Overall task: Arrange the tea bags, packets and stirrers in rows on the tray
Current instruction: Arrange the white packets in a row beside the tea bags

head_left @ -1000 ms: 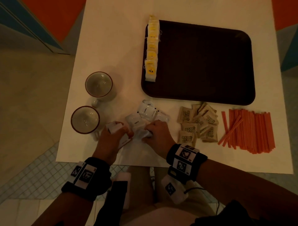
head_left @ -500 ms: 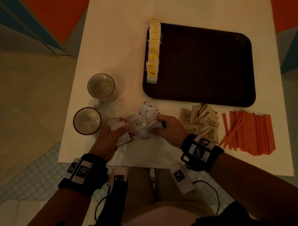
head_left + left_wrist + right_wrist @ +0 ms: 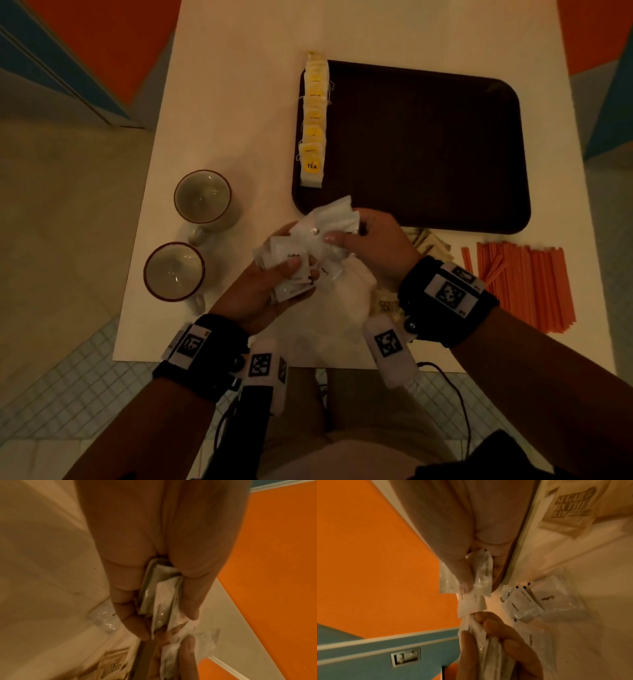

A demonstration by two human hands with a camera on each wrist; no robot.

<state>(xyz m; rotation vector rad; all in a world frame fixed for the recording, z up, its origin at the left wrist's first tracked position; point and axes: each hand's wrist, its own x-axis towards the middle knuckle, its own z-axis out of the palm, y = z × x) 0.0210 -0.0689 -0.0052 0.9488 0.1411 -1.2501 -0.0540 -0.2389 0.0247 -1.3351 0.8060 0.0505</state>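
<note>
**Squaring the coffee packets before they go down**

The white coffee packets (image 3: 310, 246) are bunched between my two hands above the table's near edge, just short of the tray (image 3: 428, 147). My left hand (image 3: 270, 287) has its fingers curled round a loose fan of them, thumb pressing on top; my right hand (image 3: 370, 236) pinches a few more at the upper end.

To do this well, I'd tap the bundle into one even stack in the left hand first, since the wrappers look slippery and sit at mixed angles. Then I'd feed them off one at a time with the right, laying a second row just beside the tea bags (image 3: 313, 120) already lined along the tray's left edge.

The brown sugar packets (image 3: 430, 241) and orange stirrers (image 3: 520, 284) wait on the table to the right.
</note>
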